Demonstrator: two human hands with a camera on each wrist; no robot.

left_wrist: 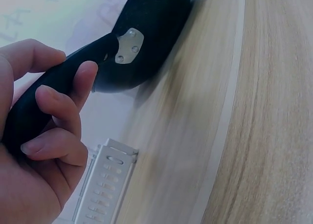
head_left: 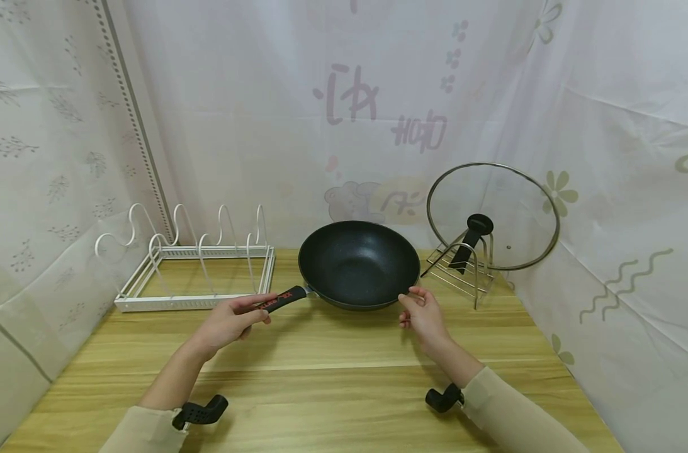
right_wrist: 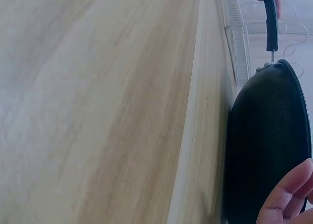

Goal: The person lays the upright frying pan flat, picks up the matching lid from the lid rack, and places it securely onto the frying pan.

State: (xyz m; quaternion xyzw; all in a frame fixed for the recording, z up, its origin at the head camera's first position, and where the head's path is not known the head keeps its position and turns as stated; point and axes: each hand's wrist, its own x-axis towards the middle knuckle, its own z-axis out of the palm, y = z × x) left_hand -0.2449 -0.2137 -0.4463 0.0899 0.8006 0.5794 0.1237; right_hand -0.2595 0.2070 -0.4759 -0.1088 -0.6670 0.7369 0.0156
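A black wok (head_left: pixel 359 264) sits on the wooden table with its hollow side up, its handle pointing to the left. Thumb and fingers of my left hand (head_left: pixel 228 324) curl round that black handle (left_wrist: pixel 58 79), which carries red lettering in the head view. At the wok's right front rim, my right hand (head_left: pixel 425 318) pinches the edge between thumb and fingers. In the right wrist view the thumb (right_wrist: pixel 288 190) lies against the dark outer side, and the other fingers are partly cut off by the frame.
To the left stands a white rack (head_left: pixel 191 302) with several upright wire loops. A glass lid (head_left: pixel 513 214) with a black knob leans in a small metal wire stand (head_left: pixel 462 283) at the right. Patterned curtains (head_left: pixel 253 126) hang behind and beside the wooden table (head_left: pixel 321 402).
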